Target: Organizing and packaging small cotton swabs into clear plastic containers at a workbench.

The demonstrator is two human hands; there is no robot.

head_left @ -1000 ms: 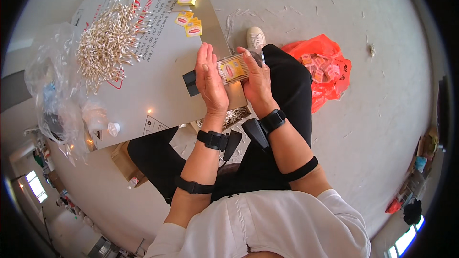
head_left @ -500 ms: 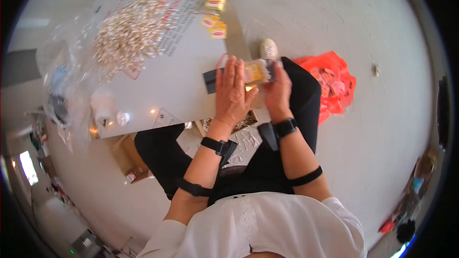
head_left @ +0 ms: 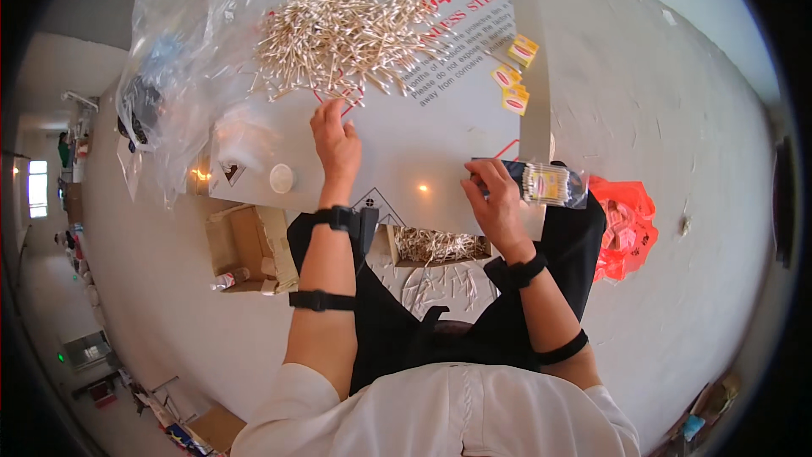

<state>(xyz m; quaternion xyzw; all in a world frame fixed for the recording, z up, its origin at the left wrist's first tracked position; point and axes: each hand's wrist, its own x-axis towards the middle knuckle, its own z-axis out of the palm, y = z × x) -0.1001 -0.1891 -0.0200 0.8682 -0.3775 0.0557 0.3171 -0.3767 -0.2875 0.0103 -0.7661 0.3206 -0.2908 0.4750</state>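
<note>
A large loose heap of cotton swabs lies on the far part of the grey table. My left hand is at the heap's near edge, fingers bent and thumb a little apart; no swab shows in its grasp. At the table's right side rests a clear bag of cotton swabs with a yellow card in it, its end past the table edge. My right hand hovers beside that bag over a dark flat strip, fingers loosely spread and holding nothing. Several small yellow cards lie farther off.
A crumpled clear plastic sheet and a round white lid are at the table's left. Below the near edge stand a box of swabs and an open carton. A red plastic bag sits right of my leg.
The bag of swabs, between both hands before, now lies at the table's right side. My left hand has moved left and away to the heap; my view has shifted.
</note>
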